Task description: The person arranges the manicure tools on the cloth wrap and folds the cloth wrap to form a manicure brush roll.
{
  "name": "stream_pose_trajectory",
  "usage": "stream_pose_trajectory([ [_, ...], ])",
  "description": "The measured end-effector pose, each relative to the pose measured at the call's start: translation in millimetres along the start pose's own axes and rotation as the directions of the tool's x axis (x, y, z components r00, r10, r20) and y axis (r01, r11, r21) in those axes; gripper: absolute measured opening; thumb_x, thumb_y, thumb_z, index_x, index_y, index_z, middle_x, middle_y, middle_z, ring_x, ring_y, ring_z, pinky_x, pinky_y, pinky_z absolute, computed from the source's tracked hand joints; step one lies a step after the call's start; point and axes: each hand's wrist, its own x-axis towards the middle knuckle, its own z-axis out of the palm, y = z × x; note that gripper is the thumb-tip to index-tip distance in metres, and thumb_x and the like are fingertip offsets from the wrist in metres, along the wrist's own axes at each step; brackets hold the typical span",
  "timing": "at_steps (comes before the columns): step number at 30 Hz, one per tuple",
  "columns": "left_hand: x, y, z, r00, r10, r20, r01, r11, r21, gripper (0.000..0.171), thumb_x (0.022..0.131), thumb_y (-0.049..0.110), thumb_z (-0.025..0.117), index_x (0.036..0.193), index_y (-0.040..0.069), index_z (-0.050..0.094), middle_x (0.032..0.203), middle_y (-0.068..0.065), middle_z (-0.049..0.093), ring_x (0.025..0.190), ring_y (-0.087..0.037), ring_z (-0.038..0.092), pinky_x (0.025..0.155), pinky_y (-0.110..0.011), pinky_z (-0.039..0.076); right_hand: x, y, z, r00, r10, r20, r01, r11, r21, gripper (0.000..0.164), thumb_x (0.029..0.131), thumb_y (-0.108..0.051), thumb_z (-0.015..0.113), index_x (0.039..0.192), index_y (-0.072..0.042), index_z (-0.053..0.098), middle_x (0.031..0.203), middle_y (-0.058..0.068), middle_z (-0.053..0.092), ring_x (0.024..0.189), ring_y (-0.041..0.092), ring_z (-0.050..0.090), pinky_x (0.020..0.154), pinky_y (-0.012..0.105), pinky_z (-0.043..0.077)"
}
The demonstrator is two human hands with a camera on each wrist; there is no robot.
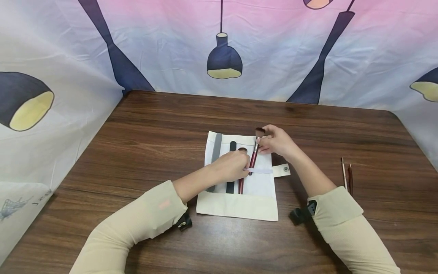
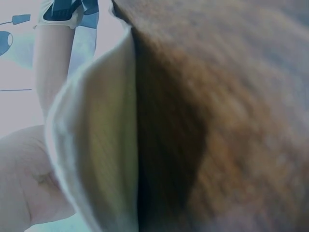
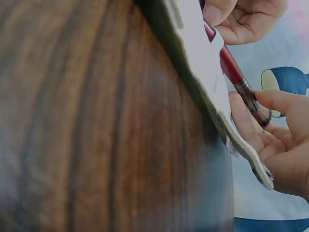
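A cream fabric brush roll (image 1: 236, 207) lies spread on the table. My right hand (image 1: 278, 142) pinches a makeup brush (image 1: 254, 156) near its bristle end, thumb and fingers at the metal ferrule in the right wrist view. The brush's red handle (image 3: 231, 65) passes under a white elastic band (image 1: 261, 171). With curled fingers, my left hand (image 1: 234, 166) pinches the band beside the handle. Under the left hand, a second red-handled brush (image 1: 241, 186) lies in the roll, partly hidden. A grey nail file (image 1: 216, 146) and a black strip-like tool (image 1: 230, 187) are to its left.
On the right of the wooden table (image 1: 137, 152) lie a thin pale-handled brush (image 1: 343, 173) and a thin brown stick-like tool (image 1: 350, 179). A strap with a snap (image 1: 282, 170) extends from the roll's right edge. A printed cloth (image 1: 181, 57) hangs behind the table.
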Motion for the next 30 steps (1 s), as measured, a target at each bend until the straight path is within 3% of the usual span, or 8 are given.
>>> stream_pose_trajectory([
  [13,1.3,-0.8,-1.9,1.000,0.012,0.021,-0.012,1.000,0.001,0.023,0.085,0.009,0.062,0.064,0.011,0.051,0.063,0.004,0.044,0.056,-0.008,0.040,0.051,-0.020,0.032,-3,0,4,0.994,0.041,0.097,-0.021,0.979,-0.201,0.046,0.085,-0.011,0.063,0.121,0.008,0.042,0.081,0.013,0.065,0.068,0.019,0.063,0.065,0.032,0.052],
  [23,1.9,-2.2,-2.5,1.000,0.016,0.019,-0.016,1.000,-0.001,0.025,0.084,0.008,0.062,0.062,0.012,0.051,0.061,0.004,0.043,0.057,-0.008,0.040,0.051,-0.020,0.032,-5,-1,12,0.994,0.001,0.113,0.039,0.937,-0.348,0.012,0.083,-0.011,0.061,0.087,0.000,0.061,0.066,0.007,0.062,0.062,0.016,0.060,0.057,0.028,0.050],
  [30,1.3,-1.0,-1.3,1.000,0.010,0.030,-0.010,1.000,0.004,0.024,0.085,0.009,0.062,0.062,0.010,0.054,0.062,0.003,0.044,0.057,-0.008,0.040,0.051,-0.020,0.032,-15,-4,9,0.992,-0.019,0.127,0.067,0.923,-0.378,0.016,0.084,-0.010,0.059,0.094,0.002,0.060,0.069,0.008,0.061,0.062,0.017,0.059,0.057,0.030,0.050],
])
